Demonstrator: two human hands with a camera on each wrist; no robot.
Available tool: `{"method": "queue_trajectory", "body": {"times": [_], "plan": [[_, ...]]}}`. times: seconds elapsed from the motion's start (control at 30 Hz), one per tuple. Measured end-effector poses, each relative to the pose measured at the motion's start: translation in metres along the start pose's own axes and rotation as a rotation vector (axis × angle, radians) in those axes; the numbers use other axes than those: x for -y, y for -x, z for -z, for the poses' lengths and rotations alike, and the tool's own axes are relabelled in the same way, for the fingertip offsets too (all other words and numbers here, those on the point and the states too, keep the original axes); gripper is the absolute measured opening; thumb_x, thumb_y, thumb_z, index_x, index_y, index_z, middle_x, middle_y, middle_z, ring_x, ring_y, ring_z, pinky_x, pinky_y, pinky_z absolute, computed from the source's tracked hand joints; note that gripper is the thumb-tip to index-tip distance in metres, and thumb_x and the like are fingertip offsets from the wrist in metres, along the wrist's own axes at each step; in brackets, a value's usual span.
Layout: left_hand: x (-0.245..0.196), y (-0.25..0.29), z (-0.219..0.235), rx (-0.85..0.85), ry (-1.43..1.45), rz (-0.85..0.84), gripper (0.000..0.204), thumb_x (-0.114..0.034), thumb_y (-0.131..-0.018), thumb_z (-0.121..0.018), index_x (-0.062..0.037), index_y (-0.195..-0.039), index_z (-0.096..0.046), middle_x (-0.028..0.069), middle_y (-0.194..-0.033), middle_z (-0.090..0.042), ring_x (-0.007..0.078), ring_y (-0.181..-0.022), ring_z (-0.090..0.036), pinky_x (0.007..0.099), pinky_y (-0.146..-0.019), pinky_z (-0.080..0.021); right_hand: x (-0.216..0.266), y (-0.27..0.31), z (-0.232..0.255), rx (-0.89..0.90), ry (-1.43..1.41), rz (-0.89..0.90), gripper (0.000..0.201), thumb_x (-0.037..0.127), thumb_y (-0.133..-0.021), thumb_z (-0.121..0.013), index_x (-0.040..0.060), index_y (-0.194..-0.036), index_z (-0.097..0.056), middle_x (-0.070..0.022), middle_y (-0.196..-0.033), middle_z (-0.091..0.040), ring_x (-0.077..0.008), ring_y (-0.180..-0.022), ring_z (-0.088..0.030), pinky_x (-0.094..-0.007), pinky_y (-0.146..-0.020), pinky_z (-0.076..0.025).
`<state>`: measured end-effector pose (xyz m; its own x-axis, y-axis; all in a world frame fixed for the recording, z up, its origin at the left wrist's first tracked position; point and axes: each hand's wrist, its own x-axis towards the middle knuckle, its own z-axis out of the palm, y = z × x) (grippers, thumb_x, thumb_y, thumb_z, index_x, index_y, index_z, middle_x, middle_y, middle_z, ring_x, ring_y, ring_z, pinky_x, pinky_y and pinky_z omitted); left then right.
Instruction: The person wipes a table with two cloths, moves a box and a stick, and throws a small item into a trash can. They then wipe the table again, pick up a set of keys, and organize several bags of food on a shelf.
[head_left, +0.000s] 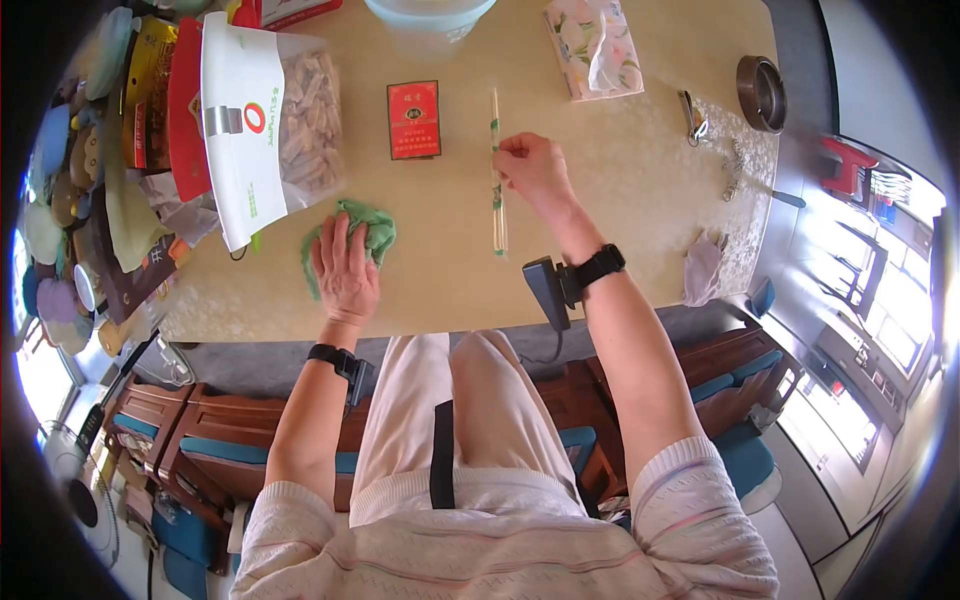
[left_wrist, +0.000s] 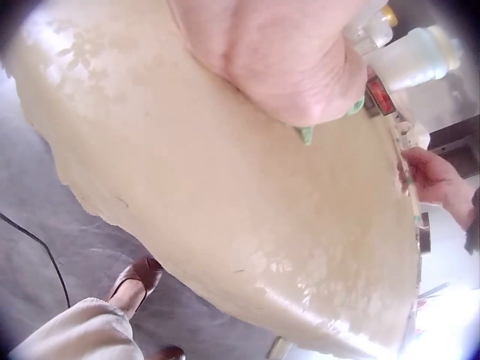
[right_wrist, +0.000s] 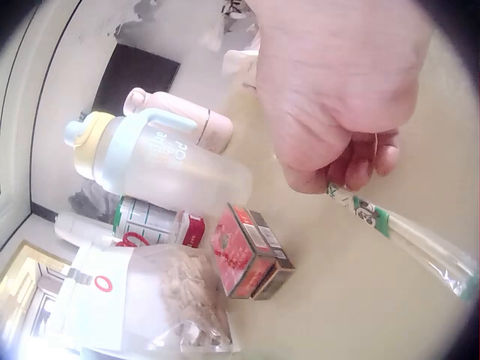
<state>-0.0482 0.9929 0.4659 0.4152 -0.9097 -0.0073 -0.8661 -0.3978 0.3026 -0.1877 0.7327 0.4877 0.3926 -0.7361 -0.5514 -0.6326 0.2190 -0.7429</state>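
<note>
My left hand point(head_left: 345, 275) rests on a crumpled green cloth point(head_left: 379, 232) near the table's front edge, fingers laid over it. Only a few green bits of the cloth show past the palm in the left wrist view. With its fingertips my right hand point(head_left: 537, 172) pinches a packet of chopsticks point(head_left: 500, 228), a long, thin clear plastic sleeve with green print. The packet points away from my body in the head view; its lower end point(right_wrist: 431, 259) sticks out past my fingers in the right wrist view. Between the hands and farther back lies a red box point(head_left: 414, 120).
A white clipped bag point(head_left: 240, 130) of brown dried pieces stands at left, beside other packages. At the back are a pale blue-lidded bottle point(right_wrist: 161, 161) and a floral tissue pack point(head_left: 594, 50). A round dark ashtray point(head_left: 762, 94) and a pale crumpled cloth point(head_left: 703, 268) lie at right.
</note>
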Motion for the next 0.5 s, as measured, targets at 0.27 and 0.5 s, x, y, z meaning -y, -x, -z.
{"method": "queue_trajectory", "body": {"times": [0.27,0.5], "plan": [[-0.002,0.001,-0.003,0.014,-0.021,-0.019,0.055,-0.013,-0.074,-0.051,-0.0061,-0.127,-0.037,0.0141,-0.137,-0.031,0.0343,-0.127,-0.027,0.049,-0.103,-0.021,-0.047,0.068,0.057,0.016,-0.232,-0.151,0.013,0.005,-0.07,-0.058,-0.0026,-0.081,-0.058,-0.0064,-0.065,-0.059,-0.0116,-0.056,-0.057,-0.0251,-0.048,-0.044],[-0.003,0.002,-0.004,-0.019,-0.093,-0.006,0.054,-0.01,-0.076,-0.05,-0.0064,-0.127,-0.037,0.0135,-0.136,-0.032,0.0337,-0.127,-0.028,0.0481,-0.103,-0.022,-0.157,0.129,0.176,-0.518,0.184,-0.189,0.023,0.017,-0.071,-0.058,0.0055,-0.092,-0.057,-0.0062,-0.064,-0.057,-0.0152,-0.061,-0.056,-0.0286,-0.055,-0.044]]}}
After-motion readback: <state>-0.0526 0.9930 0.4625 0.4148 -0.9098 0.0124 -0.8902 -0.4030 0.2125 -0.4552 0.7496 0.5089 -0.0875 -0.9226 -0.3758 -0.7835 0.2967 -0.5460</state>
